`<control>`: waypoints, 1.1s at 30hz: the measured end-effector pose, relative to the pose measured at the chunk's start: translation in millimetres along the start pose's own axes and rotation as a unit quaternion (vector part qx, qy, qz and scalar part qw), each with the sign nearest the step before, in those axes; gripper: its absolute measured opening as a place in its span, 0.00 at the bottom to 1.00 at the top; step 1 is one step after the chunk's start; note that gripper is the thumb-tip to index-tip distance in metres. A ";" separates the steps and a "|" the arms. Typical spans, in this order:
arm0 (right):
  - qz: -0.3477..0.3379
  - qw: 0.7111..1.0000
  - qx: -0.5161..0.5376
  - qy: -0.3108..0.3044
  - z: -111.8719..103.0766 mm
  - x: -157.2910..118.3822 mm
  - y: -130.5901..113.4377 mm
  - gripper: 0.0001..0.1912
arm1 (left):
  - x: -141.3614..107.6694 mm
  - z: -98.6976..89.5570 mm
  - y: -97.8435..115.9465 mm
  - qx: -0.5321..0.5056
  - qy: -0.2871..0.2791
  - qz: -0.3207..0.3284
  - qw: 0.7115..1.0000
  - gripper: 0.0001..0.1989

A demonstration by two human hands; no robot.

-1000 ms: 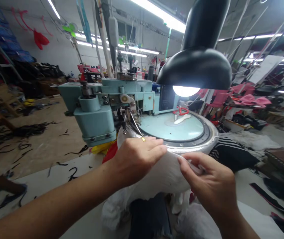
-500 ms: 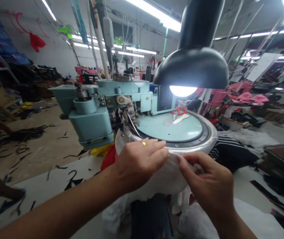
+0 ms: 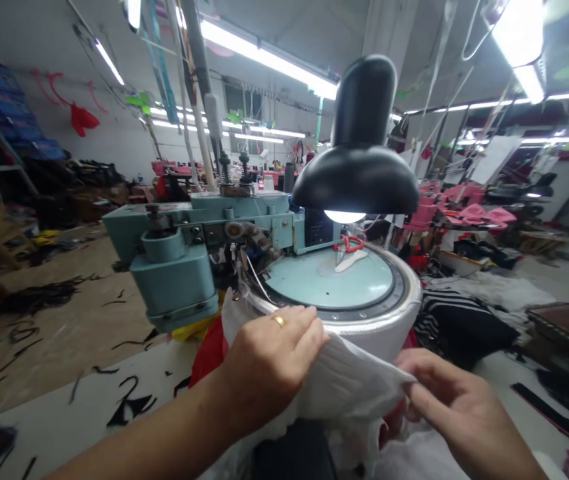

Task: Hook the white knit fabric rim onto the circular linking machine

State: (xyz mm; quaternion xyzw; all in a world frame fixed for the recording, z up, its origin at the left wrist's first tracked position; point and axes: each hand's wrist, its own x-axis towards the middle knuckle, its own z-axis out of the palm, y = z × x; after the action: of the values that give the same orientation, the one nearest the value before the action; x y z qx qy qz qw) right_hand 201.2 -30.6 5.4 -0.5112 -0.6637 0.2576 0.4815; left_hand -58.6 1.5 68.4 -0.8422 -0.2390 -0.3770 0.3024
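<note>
White knit fabric (image 3: 352, 380) hangs from the toothed rim of a round dial (image 3: 334, 283) on a pale green linking machine (image 3: 172, 273). My left hand (image 3: 277, 357), a gold ring on one finger, lies over the front of that rim. Its fingers are pressed together over the fabric's upper edge, and the thumb is hidden. Off to the right, below the rim, my right hand (image 3: 457, 403) pinches the fabric's edge between thumb and fingers. The fabric stretches taut between both hands.
A black lamp (image 3: 357, 177) shines low over the dial. Red-handled scissors (image 3: 348, 245) and a white tool (image 3: 352, 261) lie on the dial plate. Black striped fabric (image 3: 444, 320) is piled at right; dark scraps (image 3: 129, 403) litter the white surface at left.
My right hand has moved right and down, away from the rim, drawing the fabric edge out. My left hand stays at the rim. The view has tilted up slightly.
</note>
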 end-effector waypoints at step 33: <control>-0.085 0.994 -0.066 -0.019 23.3 29.7 16.6 0.08 | 139.2 81.3 -27.8 -0.015 -0.374 -0.226 0.899 0.15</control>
State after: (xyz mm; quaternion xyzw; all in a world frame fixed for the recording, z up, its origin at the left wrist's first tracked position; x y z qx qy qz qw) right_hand 187.0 6.2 -6.6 -0.4785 -0.7292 0.1813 0.4544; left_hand 47.4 101.4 142.8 -0.8491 -0.5126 -0.0955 0.0848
